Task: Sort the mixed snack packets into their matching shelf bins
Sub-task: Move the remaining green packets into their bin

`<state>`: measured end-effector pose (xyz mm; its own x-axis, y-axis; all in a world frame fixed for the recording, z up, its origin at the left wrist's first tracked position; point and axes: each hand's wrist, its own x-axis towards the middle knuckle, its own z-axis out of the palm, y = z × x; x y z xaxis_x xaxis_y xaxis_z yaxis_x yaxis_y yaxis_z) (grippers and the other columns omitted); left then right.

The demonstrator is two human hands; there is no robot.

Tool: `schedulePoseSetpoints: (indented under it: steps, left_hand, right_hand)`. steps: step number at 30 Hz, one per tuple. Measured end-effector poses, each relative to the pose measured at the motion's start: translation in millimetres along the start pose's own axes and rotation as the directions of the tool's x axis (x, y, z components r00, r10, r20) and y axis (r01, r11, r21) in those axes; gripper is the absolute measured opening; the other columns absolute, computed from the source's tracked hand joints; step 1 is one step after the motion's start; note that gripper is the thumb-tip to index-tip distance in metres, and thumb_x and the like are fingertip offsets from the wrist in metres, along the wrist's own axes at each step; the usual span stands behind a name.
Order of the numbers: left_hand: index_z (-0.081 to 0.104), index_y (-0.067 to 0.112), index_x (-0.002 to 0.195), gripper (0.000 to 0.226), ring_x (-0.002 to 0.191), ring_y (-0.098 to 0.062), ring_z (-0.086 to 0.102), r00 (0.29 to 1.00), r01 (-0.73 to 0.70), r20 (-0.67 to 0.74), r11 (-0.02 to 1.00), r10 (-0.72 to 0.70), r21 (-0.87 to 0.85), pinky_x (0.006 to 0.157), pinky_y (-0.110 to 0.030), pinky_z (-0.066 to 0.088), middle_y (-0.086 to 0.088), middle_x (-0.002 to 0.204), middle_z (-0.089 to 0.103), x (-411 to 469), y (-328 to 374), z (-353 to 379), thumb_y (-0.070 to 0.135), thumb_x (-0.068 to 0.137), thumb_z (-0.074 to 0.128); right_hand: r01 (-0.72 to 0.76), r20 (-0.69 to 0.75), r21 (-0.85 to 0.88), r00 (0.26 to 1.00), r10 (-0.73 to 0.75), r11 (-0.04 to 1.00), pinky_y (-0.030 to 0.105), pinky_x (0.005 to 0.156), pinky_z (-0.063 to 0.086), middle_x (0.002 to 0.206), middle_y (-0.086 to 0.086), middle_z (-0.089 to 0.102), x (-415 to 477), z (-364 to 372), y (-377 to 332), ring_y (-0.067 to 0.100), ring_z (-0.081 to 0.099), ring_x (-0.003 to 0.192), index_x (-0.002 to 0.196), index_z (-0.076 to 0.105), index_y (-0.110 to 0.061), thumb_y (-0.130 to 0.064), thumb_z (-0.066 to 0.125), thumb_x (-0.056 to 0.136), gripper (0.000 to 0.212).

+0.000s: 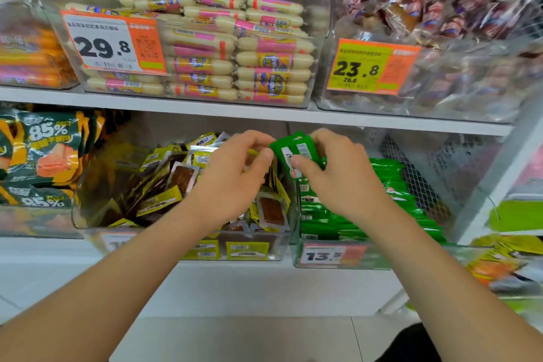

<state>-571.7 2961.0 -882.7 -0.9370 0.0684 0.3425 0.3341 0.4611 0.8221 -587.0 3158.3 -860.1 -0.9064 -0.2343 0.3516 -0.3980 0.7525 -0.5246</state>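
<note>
Both hands are raised in front of the lower shelf. My right hand (338,173) grips a small stack of green snack packets (295,151) between thumb and fingers. My left hand (235,167) pinches the left edge of the same green packets with thumb and forefinger. The packets hang above the divide between two clear bins. The left bin (182,247) holds yellow packets (158,203) with brown contents. The right bin (379,258) holds green packets (393,185) like those in my hands.
The upper shelf carries a clear bin of pale sausages (235,47) with a 29.8 tag and a bin of dark wrapped snacks (440,17) with a 23.8 tag. Green-and-orange 85% bags (41,156) stand at the left. A white shelf upright (499,173) rises at the right.
</note>
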Motion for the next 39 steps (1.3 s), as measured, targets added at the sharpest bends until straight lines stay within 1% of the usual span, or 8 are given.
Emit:
schedulePoseSetpoints:
  steps: [5,10,13,16,24,27,33,39]
  left_hand:
    - [0.065,0.023,0.122,0.024,0.098,-0.005,0.061,0.999,-0.033,0.042,0.957,0.022,0.287,0.089,-0.026,0.050,0.010,0.107,0.064,6,-2,26,0.016,0.100,0.058]
    - [0.068,0.028,0.114,0.027,0.105,-0.016,0.062,0.992,-0.041,0.125,0.880,-0.021,0.473,0.095,-0.043,0.053,0.006,0.109,0.065,9,1,37,0.041,0.091,0.061]
    - [0.072,0.029,0.100,0.021,0.095,-0.008,0.065,0.994,-0.020,0.105,0.906,-0.027,0.424,0.088,-0.040,0.056,0.016,0.096,0.070,9,4,37,0.042,0.089,0.059]
    - [0.074,0.028,0.098,0.012,0.093,-0.003,0.065,0.995,-0.013,0.098,0.930,-0.025,0.367,0.087,-0.037,0.056,0.016,0.092,0.071,11,4,37,0.029,0.093,0.063]
    - [0.068,0.026,0.096,0.029,0.092,-0.014,0.059,0.992,-0.085,0.125,0.878,0.029,0.470,0.083,-0.037,0.051,0.003,0.097,0.061,18,-10,13,0.001,0.091,0.055]
    - [0.060,0.032,0.098,0.012,0.100,-0.015,0.058,0.975,-0.101,0.222,0.821,-0.032,0.562,0.086,-0.039,0.051,0.009,0.102,0.056,17,-17,-17,0.033,0.092,0.070]
    - [0.047,0.047,0.122,0.083,0.113,-0.007,0.053,0.819,-0.062,0.472,0.768,-0.326,0.638,0.098,-0.034,0.051,0.018,0.120,0.048,8,-46,-53,0.093,0.057,0.071]
    - [0.036,0.051,0.131,0.091,0.117,-0.024,0.049,0.841,-0.230,0.483,0.645,-0.245,0.728,0.095,-0.049,0.052,0.012,0.121,0.037,16,-74,-58,0.071,0.055,0.083]
  right_hand:
    - [-0.197,-0.085,-0.319,0.980,0.179,0.927,0.039,0.065,0.040,0.095,0.011,0.063,7,-15,43,0.039,0.060,0.095,0.116,0.063,-0.014,-0.039,0.069,0.099,0.031]
    - [-0.176,0.174,-0.373,0.951,0.255,0.911,0.037,0.064,0.042,0.066,0.004,0.049,13,-14,76,0.033,0.058,0.073,0.065,0.045,-0.021,-0.027,0.079,0.092,0.043]
    - [-0.086,0.337,-0.414,0.910,0.240,0.906,0.041,0.084,0.050,0.099,0.008,0.066,11,-4,71,0.035,0.062,0.099,0.100,0.072,-0.026,-0.033,0.080,0.091,0.014]
    - [-0.002,0.400,-0.444,0.894,0.200,0.896,0.046,0.097,0.053,0.131,0.017,0.063,16,14,68,0.040,0.061,0.120,0.137,0.065,-0.021,-0.033,0.081,0.090,0.051]
    - [0.087,0.326,-0.500,0.941,0.094,0.862,0.043,0.104,0.046,0.134,0.011,0.061,27,30,60,0.035,0.052,0.130,0.134,0.068,-0.028,-0.035,0.089,0.080,0.059]
    - [0.028,0.274,-0.497,0.953,0.126,0.867,0.043,0.105,0.048,0.132,0.014,0.060,27,26,51,0.036,0.051,0.130,0.138,0.065,-0.022,-0.036,0.088,0.081,0.063]
    - [-0.057,0.122,-0.106,0.990,0.070,0.993,0.012,0.080,0.052,0.094,-0.009,0.071,8,8,-13,0.004,0.066,0.086,0.104,0.075,-0.022,-0.014,0.068,0.084,0.023]
    - [0.124,0.317,-0.364,0.949,-0.003,0.923,0.041,0.096,0.048,0.130,0.017,0.048,-4,59,-56,0.037,0.051,0.121,0.139,0.039,-0.005,-0.036,0.074,0.087,0.070]
